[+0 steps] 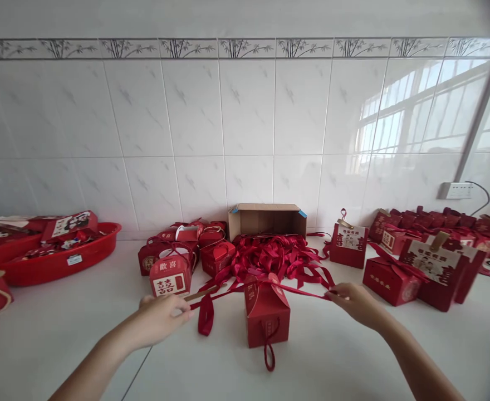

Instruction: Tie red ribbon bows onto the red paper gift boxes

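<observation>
A red gift box (pixel 267 317) with a peaked top and a cord handle stands upright in front of me. A dark red ribbon (pixel 303 291) stretches sideways at the box's top, between my two hands. My left hand (pixel 165 317) pinches its left part, and a loop of ribbon (pixel 205 316) hangs beside the fingers. On the other side, my right hand (pixel 353 301) pinches the ribbon's right part. Behind the box lies a tangled heap of red ribbons (pixel 276 256), spilling from an open cardboard box (pixel 267 220).
Several finished-looking red boxes (pixel 170 275) stand left of the ribbons. A red basin (pixel 57 267) with packets is at far left. More red gift bags (pixel 435 270) and boxes fill the right side. A tiled wall (pixel 249 111) with a socket (pixel 456 190) closes the back.
</observation>
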A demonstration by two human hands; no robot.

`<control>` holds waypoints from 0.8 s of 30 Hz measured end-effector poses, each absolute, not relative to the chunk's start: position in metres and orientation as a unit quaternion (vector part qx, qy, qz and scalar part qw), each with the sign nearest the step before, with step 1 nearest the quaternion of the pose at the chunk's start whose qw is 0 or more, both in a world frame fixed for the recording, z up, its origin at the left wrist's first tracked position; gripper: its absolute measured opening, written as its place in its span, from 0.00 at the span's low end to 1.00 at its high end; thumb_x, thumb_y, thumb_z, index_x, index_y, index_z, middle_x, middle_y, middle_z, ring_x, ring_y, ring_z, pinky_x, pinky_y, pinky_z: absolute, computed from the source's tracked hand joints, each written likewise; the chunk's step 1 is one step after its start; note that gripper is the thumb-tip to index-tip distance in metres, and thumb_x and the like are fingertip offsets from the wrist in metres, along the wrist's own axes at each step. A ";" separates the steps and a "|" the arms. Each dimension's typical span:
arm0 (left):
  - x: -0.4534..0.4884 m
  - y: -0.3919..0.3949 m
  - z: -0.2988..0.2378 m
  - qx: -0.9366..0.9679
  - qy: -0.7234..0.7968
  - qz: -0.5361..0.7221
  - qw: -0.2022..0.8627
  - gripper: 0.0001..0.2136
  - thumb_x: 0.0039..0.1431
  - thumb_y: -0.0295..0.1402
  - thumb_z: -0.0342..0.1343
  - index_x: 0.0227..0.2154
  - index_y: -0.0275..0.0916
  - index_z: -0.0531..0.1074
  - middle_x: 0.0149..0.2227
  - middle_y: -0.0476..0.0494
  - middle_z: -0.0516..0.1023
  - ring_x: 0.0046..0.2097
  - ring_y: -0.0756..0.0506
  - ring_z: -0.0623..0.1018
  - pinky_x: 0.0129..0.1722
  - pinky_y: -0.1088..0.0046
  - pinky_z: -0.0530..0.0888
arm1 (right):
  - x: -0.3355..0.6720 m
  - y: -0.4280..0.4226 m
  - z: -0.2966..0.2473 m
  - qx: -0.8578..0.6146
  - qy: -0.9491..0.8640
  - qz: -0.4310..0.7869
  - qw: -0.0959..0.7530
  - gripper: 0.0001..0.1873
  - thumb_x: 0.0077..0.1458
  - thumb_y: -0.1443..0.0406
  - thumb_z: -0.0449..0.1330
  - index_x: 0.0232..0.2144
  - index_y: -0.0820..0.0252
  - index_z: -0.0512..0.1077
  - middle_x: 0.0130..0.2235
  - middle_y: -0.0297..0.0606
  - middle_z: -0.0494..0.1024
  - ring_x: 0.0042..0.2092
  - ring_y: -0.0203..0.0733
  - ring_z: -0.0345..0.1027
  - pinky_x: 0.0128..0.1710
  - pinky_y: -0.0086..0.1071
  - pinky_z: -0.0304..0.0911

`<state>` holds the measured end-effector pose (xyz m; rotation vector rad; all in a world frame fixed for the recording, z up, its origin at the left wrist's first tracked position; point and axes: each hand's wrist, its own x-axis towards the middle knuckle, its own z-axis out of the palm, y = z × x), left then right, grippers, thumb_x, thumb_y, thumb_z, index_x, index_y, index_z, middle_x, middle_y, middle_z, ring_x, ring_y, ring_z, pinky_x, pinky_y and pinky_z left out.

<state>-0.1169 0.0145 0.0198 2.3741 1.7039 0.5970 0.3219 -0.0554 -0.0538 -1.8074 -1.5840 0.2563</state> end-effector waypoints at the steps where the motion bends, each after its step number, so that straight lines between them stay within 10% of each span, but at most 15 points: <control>1: -0.108 0.015 0.017 0.801 0.570 0.153 0.098 0.14 0.47 0.47 0.54 0.22 0.43 0.77 0.17 0.48 0.73 0.27 0.40 0.75 0.43 0.60 0.68 | 0.316 -0.052 -0.052 -0.694 -0.615 0.075 0.368 0.15 0.49 0.54 0.57 0.28 0.57 0.78 0.33 0.42 0.79 0.34 0.48 0.71 0.32 0.36 0.63; 4: -0.068 0.018 0.018 0.815 0.524 0.223 0.103 0.13 0.50 0.45 0.52 0.22 0.41 0.72 0.33 0.43 0.77 0.40 0.39 0.74 0.48 0.58 0.65 | 0.287 -0.036 -0.029 -0.659 -0.619 0.030 0.425 0.19 0.54 0.53 0.53 0.39 0.58 0.75 0.44 0.46 0.77 0.44 0.51 0.70 0.41 0.39 0.63; 10: -0.007 0.033 0.011 0.816 0.356 0.352 0.289 0.11 0.52 0.43 0.55 0.31 0.41 0.66 0.35 0.47 0.71 0.40 0.45 0.73 0.44 0.69 0.70 | 0.236 -0.020 -0.005 -0.596 -0.644 0.184 0.443 0.26 0.58 0.45 0.43 0.25 0.59 0.65 0.26 0.37 0.71 0.30 0.42 0.68 0.30 0.33 0.60; 18: -0.003 0.041 -0.032 0.781 0.352 0.374 0.356 0.14 0.51 0.44 0.58 0.34 0.41 0.63 0.34 0.49 0.68 0.38 0.47 0.70 0.40 0.72 0.69 | 0.247 -0.030 -0.034 -0.419 -0.655 0.504 0.376 0.24 0.39 0.54 0.70 0.29 0.59 0.62 0.32 0.31 0.67 0.29 0.32 0.64 0.29 0.29 0.61; 24: 0.001 0.030 -0.030 0.755 0.372 0.366 0.397 0.14 0.53 0.45 0.57 0.34 0.41 0.63 0.38 0.48 0.69 0.41 0.46 0.70 0.42 0.72 0.68 | 0.246 -0.027 -0.037 -0.387 -0.597 0.564 0.419 0.25 0.49 0.47 0.60 0.21 0.59 0.57 0.20 0.24 0.54 0.21 0.26 0.41 0.19 0.25 0.41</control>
